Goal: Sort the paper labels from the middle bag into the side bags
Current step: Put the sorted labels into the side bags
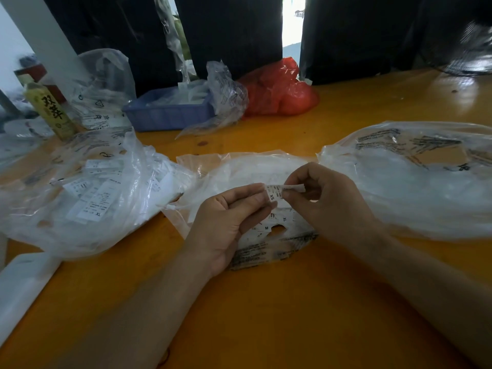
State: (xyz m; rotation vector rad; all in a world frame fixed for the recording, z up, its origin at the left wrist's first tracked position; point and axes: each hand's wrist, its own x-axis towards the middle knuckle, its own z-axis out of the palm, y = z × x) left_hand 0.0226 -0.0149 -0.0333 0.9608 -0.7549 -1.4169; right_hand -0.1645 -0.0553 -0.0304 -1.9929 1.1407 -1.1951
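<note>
— Status of the hands?
— Left hand [229,217] and right hand [327,198] each pinch one XS label [277,191] above the middle bag [239,166]. Read the size, then drop it clear inside a side bag.
— Obstructions?
— Left bag [80,209] rumpled, right bag [426,187] open; blue tray [167,113] sits behind.

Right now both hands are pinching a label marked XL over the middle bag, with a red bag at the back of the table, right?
Not quite. The label pinched by the left hand and right hand reads XS, not XL, as the head view shows. It is over the middle bag, and the red bag does sit at the back of the table.
</note>
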